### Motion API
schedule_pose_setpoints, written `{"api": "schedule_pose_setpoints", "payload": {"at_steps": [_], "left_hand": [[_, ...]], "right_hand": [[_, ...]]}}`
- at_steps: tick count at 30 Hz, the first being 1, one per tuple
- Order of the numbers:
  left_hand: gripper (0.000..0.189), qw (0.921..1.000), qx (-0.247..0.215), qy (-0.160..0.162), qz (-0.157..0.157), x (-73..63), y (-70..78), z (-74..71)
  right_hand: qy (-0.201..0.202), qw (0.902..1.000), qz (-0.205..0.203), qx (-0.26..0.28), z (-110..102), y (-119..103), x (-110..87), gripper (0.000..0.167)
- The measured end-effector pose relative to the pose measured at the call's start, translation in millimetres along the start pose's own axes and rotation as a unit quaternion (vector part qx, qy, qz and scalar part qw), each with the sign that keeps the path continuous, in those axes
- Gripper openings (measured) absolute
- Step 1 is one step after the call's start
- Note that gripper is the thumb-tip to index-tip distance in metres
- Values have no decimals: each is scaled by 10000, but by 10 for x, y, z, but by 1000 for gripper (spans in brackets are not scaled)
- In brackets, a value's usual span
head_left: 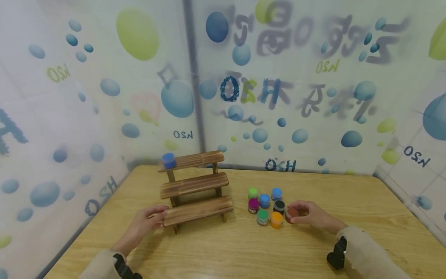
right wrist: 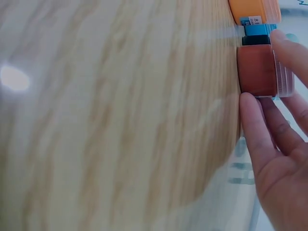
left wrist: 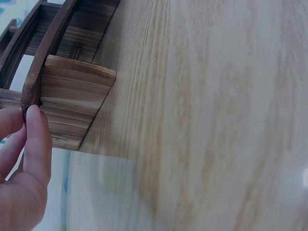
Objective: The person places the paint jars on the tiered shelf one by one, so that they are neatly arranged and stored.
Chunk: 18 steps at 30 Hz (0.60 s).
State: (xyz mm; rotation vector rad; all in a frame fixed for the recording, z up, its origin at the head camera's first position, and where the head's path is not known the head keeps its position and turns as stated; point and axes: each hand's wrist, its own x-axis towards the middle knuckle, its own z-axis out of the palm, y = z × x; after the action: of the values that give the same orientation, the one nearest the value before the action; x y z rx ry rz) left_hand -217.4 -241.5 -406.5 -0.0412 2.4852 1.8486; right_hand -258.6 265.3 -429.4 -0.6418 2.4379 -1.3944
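My left hand (head_left: 142,224) pinches the left end of the lowest step of a three-tier wooden shelf (head_left: 198,211), thumb on one side and fingers on the other in the left wrist view. A blue-lidded paint jar (head_left: 169,161) stands at the left of the top step. Over on the right, my right hand (head_left: 315,217) holds a reddish-brown paint jar (right wrist: 257,70) between thumb and fingers. That jar is upright at the right edge of a cluster of paint jars. Its nearest neighbours are an orange jar (head_left: 277,219) and a black jar (head_left: 279,206).
More small jars complete the cluster: a dark green one (head_left: 263,217), a purple one (head_left: 253,205), a light green one (head_left: 253,193) and two blue ones. A wooden table (head_left: 223,255) carries everything. Printed curtains (head_left: 223,116) hang behind it and at both sides.
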Motion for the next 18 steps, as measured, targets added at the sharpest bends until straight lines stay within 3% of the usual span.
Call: {"api": "schedule_pose_setpoints", "payload": {"at_steps": [18], "left_hand": [[38,10000,45,18,-32,11,-16,-9]], "right_hand": [[310,9986,356,-236,26,-65,-16,50]]}}
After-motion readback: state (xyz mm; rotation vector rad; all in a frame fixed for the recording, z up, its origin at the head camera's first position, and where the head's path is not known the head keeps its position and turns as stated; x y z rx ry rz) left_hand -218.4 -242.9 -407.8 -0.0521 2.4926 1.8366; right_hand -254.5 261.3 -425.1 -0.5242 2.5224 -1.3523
